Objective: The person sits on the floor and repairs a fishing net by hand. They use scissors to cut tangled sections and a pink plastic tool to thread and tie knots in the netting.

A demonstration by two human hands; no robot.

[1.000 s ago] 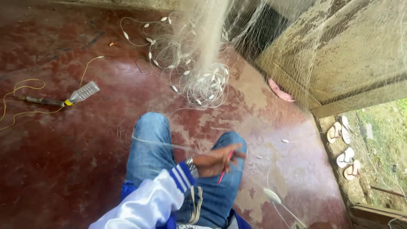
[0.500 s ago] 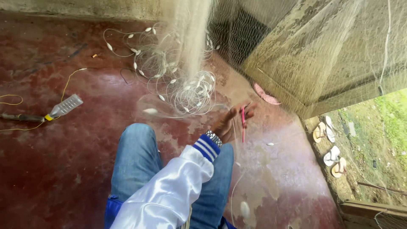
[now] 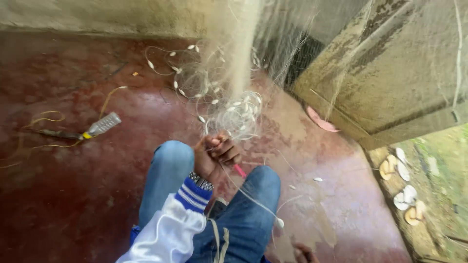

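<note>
Spreading across most of the view, the dark red floor (image 3: 63, 195) runs up to a pale concrete wall (image 3: 97, 14) at the top and a weathered concrete slab (image 3: 404, 73) at the right. A fine, pale fishing net (image 3: 239, 53) hangs from above the frame and gathers into a loose coil of line with small white floats (image 3: 234, 114) on the floor, just ahead of the person's knees. The person sits with both legs in blue jeans (image 3: 168, 180) stretched forward, a white satin sleeve (image 3: 165, 234) with a blue and white striped cuff reaching up between them.

The left hand (image 3: 214, 156), with a wristwatch (image 3: 201, 181) at the wrist, is curled tightly over strands of the net and over a slim pink-red netting needle (image 3: 239, 170), whose tip pokes out below the fingers, between the knees. A white line (image 3: 253, 199) trails from the hand down across the right thigh. The right hand is out of sight.

Well to the left on the floor lies a clear plastic bottle (image 3: 101, 125) beside yellowish cord (image 3: 46, 119). Pale sandals (image 3: 402, 195) sit at the far right on the ground outside.
</note>
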